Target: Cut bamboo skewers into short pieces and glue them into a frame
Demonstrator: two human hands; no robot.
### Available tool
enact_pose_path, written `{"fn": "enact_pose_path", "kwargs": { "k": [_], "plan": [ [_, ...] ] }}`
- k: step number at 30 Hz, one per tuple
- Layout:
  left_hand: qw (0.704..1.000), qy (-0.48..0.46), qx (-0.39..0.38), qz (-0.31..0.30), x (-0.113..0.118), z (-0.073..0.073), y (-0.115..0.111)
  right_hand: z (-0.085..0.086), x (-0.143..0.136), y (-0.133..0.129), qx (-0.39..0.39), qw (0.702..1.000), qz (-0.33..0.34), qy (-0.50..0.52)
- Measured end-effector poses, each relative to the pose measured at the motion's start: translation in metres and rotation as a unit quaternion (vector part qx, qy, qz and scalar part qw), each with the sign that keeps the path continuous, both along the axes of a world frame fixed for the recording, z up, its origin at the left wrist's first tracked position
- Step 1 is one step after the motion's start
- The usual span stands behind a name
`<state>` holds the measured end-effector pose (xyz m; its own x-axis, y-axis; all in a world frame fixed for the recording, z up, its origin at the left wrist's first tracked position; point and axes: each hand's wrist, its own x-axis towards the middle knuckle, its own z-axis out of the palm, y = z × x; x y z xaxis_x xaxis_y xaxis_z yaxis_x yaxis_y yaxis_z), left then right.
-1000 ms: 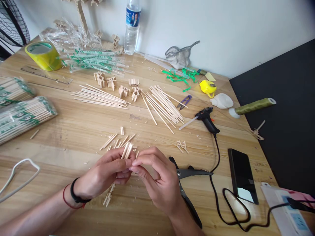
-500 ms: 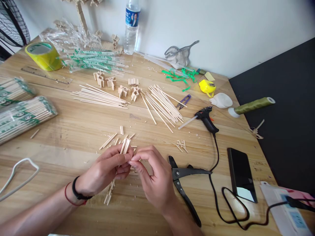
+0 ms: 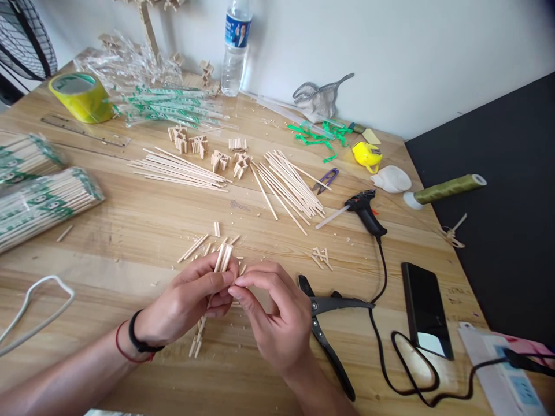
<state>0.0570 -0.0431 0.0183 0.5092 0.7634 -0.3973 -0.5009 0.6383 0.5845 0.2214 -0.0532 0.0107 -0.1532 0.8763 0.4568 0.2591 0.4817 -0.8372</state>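
Observation:
Near the front middle of the table, my left hand (image 3: pixel 191 294) is closed around a small piece made of short wooden sticks (image 3: pixel 223 257), whose ends poke up above the thumb. The fingertips of my right hand (image 3: pixel 277 315) pinch together right beside it, touching or nearly touching the left fingers; whatever they hold is too small to make out. Cut stick pieces (image 3: pixel 193 248) lie behind and under the hands. Below the left hand, a few joined sticks (image 3: pixel 197 341) rest on the wood. Black cutting pliers (image 3: pixel 325 332) lie just right of my right hand.
Long thin sticks (image 3: pixel 288 185) and small glued stick pieces (image 3: pixel 220 162) lie further back. A glue gun (image 3: pixel 366 211) with its cord, a phone (image 3: pixel 427 309) and a power strip (image 3: pixel 511 370) occupy the right. Packed sticks (image 3: pixel 47 202) and yellow tape (image 3: pixel 82 98) are left; a bottle (image 3: pixel 236 52) stands behind.
The whole view has shifted slightly, so things appear a little further right. Both hands keep nearly the same pose around the stick piece.

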Motion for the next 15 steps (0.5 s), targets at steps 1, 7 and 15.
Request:
{"fn": "enact_pose_path", "kwargs": {
  "k": [1,7,15],
  "plan": [
    [1.0,0.0,-0.002,-0.001,-0.0001,-0.0002,0.0,0.0,-0.0002,-0.0001,0.001,1.0,0.001,0.002],
    [1.0,0.004,-0.002,-0.003,-0.0001,-0.0004,0.0006,-0.0009,-0.0002,-0.001,-0.006,1.0,-0.003,0.008],
    [1.0,0.014,-0.007,-0.01,-0.0011,0.0005,0.0004,0.0008,0.001,0.0011,-0.011,1.0,0.012,-0.001]
  ]
}}
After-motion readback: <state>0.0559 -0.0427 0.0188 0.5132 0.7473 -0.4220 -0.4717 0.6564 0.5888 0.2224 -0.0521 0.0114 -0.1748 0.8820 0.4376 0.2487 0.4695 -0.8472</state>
